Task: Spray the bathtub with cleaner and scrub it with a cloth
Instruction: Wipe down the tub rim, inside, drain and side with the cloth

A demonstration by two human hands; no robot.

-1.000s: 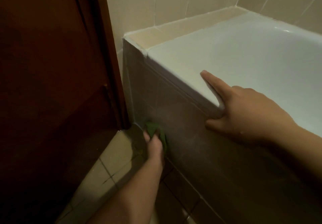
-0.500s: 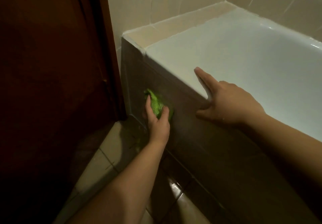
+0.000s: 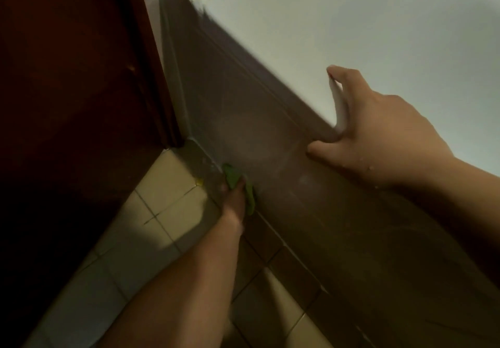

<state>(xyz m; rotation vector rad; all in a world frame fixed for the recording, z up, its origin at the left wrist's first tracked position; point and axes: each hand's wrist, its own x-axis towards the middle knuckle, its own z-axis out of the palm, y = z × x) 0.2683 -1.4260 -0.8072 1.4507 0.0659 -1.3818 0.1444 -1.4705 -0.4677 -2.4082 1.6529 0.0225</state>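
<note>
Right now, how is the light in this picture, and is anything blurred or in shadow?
Head view: dim, warm light; the tub rim is brightest, with a small glare spot at the top right; the door on the left is nearly black; the tub's side panel lies in shadow; the left hand and green cloth are smeared by motion; the right hand is sharper.

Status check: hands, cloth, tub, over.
Left hand grips green cloth low on tub's side panel. Right hand braced on tub rim. Nothing obstructing.
</note>
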